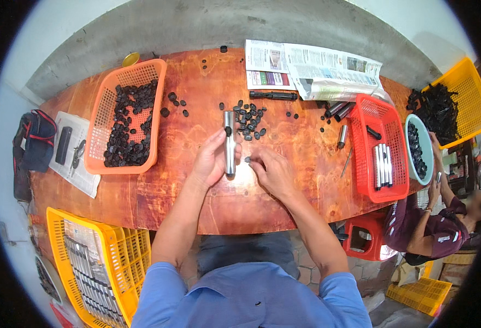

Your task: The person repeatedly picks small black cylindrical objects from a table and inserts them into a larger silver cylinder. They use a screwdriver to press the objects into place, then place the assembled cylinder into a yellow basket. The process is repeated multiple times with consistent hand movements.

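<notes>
A shiny silver metal tube [230,153] stands lengthwise in my left hand [211,158], whose fingers wrap round it from the left. A small black oval piece [228,131] shows against the tube's upper part; whether it is fixed there I cannot tell. Just right of the tube, my right hand [273,172] is closed in a pinch on a small black plastic cap [247,159], apart from the tube. Beyond both hands lies a loose pile of similar black caps [249,121] on the brown wooden table [180,191].
An orange basket [92,143] of black caps stands left. Right are a red basket [363,180] with silver tubes, a light-blue bowl [409,121] and a yellow crate [472,90] of black parts. Newspaper [328,65] lies behind. A co-worker [431,232] sits at far right.
</notes>
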Tool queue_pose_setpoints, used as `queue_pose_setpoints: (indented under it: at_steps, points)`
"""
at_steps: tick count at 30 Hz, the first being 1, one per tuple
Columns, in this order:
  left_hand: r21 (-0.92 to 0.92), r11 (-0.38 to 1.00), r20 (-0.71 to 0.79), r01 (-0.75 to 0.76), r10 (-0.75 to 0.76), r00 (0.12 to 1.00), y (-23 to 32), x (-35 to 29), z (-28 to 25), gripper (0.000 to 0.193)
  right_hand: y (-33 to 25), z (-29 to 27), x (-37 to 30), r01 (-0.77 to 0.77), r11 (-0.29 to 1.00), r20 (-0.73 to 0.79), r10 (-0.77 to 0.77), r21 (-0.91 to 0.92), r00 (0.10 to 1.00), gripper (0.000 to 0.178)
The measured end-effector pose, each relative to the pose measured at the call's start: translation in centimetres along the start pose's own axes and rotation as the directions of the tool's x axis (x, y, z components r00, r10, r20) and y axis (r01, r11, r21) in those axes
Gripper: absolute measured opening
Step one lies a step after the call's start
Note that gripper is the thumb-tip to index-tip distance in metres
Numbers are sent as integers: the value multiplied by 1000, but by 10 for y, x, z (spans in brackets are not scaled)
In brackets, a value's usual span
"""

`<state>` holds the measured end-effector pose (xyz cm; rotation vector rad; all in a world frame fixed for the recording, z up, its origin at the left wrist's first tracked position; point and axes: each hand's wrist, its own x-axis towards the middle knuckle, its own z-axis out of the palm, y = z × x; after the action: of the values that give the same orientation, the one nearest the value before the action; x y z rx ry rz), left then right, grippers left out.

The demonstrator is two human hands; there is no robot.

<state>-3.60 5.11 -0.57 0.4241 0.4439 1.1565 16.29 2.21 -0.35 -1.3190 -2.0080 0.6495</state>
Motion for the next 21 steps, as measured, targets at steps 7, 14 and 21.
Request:
queue_pose_setpoints:
  at_steps: [7,14,21]
  points:
    - [-111,987,-59,-113,107,993,8,9,-16,39,-14,-16,27,-217,759,-59,318,613,946,14]
    - [-182,962,-183,-201,168,969,21,6,-26,38,-169,-70,-24,105,57,-59,-533,993,844,17]
    - [-180,937,-142,-298,275,951,28,10,-33,42,-210,-58,-46,-44,-270,-146,-641,962,754,24]
